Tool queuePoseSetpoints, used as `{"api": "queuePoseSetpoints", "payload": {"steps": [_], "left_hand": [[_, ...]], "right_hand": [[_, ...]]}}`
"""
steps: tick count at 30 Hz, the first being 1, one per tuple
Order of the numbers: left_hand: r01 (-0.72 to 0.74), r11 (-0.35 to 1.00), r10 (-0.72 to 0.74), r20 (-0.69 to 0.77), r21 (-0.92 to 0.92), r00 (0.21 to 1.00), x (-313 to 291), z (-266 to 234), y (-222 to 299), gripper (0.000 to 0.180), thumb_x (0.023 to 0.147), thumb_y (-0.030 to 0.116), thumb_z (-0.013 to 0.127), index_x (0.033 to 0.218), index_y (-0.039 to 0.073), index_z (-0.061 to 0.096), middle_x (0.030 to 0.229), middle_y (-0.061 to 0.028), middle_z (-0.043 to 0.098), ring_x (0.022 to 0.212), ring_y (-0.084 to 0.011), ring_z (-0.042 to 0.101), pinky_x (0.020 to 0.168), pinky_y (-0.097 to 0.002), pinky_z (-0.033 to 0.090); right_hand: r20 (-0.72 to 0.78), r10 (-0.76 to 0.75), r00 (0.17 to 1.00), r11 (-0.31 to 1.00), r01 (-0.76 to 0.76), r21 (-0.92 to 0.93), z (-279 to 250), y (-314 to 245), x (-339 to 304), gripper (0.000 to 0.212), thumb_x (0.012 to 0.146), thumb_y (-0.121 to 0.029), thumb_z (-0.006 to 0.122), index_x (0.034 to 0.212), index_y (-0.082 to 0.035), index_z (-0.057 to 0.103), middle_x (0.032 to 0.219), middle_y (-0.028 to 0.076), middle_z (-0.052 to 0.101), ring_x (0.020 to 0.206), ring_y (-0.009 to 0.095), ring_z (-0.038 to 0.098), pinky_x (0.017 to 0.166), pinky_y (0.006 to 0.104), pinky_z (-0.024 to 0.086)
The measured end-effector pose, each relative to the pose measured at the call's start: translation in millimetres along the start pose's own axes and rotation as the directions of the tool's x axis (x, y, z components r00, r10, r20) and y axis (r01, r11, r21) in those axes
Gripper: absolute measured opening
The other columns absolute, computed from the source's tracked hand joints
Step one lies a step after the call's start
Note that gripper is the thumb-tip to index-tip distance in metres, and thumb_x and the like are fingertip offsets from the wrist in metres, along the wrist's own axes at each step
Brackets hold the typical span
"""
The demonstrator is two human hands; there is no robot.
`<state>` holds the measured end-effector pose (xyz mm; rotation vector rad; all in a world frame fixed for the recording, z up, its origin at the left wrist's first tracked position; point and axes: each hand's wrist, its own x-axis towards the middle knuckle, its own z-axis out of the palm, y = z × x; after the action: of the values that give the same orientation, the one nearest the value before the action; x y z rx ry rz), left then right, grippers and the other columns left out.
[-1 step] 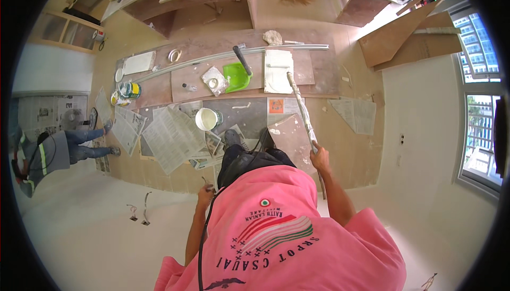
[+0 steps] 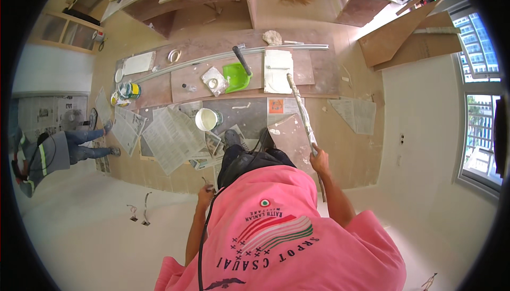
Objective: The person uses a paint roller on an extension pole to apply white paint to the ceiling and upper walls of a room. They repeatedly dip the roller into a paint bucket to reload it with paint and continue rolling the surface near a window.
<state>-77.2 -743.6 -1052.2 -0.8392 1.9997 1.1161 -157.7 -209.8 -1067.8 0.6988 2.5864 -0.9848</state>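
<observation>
My right hand (image 2: 320,159) is closed round the long, paint-spattered pole (image 2: 302,109) of a paint roller. The pole slants forward from my right side to the roller head (image 2: 274,67), which rests on a white paint tray (image 2: 278,83) on the floor boards. My left hand (image 2: 205,194) hangs at my left side with its fingers curled. A thin dark bit juts from it, too small to name. Nearest ahead of my feet stands a white bucket (image 2: 207,120), with newspaper sheets (image 2: 172,137) spread to its left.
A green dustpan (image 2: 237,77), a tape roll (image 2: 174,55), a paint can (image 2: 129,90) and long metal strips (image 2: 223,57) lie ahead. At far left another person (image 2: 58,150) stands by the wall. Brown boards (image 2: 406,36) lean near the window at right.
</observation>
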Motion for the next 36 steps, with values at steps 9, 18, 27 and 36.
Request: {"api": "queuePoseSetpoints", "payload": {"steps": [9, 18, 27, 36], "left_hand": [[0.018, 0.999, -0.016, -0.068, 0.031, 0.998, -1, 12, 34, 0.036, 0.088, 0.011, 0.062, 0.122, -0.002, 0.059, 0.097, -0.0195, 0.070, 0.079, -0.0220, 0.069, 0.069, -0.0323, 0.053], [-0.002, 0.992, -0.001, -0.022, -0.127, 1.000, -7, 4, 21, 0.038, 0.086, 0.008, 0.062, 0.121, -0.004, 0.058, 0.091, -0.0170, 0.069, 0.074, -0.0195, 0.066, 0.068, -0.0307, 0.052], [-0.059, 0.998, 0.059, -0.010, 0.033, 0.998, 4, 3, -6, 0.036, 0.085, 0.013, 0.064, 0.118, -0.001, 0.062, 0.090, -0.0186, 0.071, 0.081, -0.0220, 0.068, 0.074, -0.0315, 0.053], [0.017, 0.999, -0.019, -0.046, -0.045, 0.999, -4, 7, 31, 0.036, 0.087, 0.011, 0.063, 0.120, 0.000, 0.061, 0.092, -0.0175, 0.071, 0.079, -0.0223, 0.070, 0.073, -0.0317, 0.054]], "right_hand": [[0.024, 0.069, 0.997, 0.997, -0.070, 0.031, -1, 26, -54, 0.047, 0.080, -0.013, 0.062, 0.126, -0.008, 0.061, 0.074, 0.029, 0.063, 0.063, 0.035, 0.065, 0.061, 0.0429, 0.049], [0.024, 0.071, 0.997, 0.997, -0.072, 0.031, -1, -15, 26, 0.048, 0.079, -0.010, 0.061, 0.127, -0.008, 0.060, 0.090, 0.031, 0.065, 0.080, 0.040, 0.067, 0.071, 0.0460, 0.052], [0.004, 0.002, 1.000, 1.000, -0.002, -0.014, 10, 9, -17, 0.049, 0.079, -0.011, 0.062, 0.128, -0.007, 0.059, 0.079, 0.031, 0.063, 0.065, 0.035, 0.067, 0.061, 0.0429, 0.050], [0.070, 0.063, 0.996, 0.998, -0.065, 0.015, -2, 4, -51, 0.046, 0.082, -0.008, 0.058, 0.127, -0.003, 0.058, 0.078, 0.032, 0.060, 0.070, 0.041, 0.064, 0.065, 0.0474, 0.049]]}}
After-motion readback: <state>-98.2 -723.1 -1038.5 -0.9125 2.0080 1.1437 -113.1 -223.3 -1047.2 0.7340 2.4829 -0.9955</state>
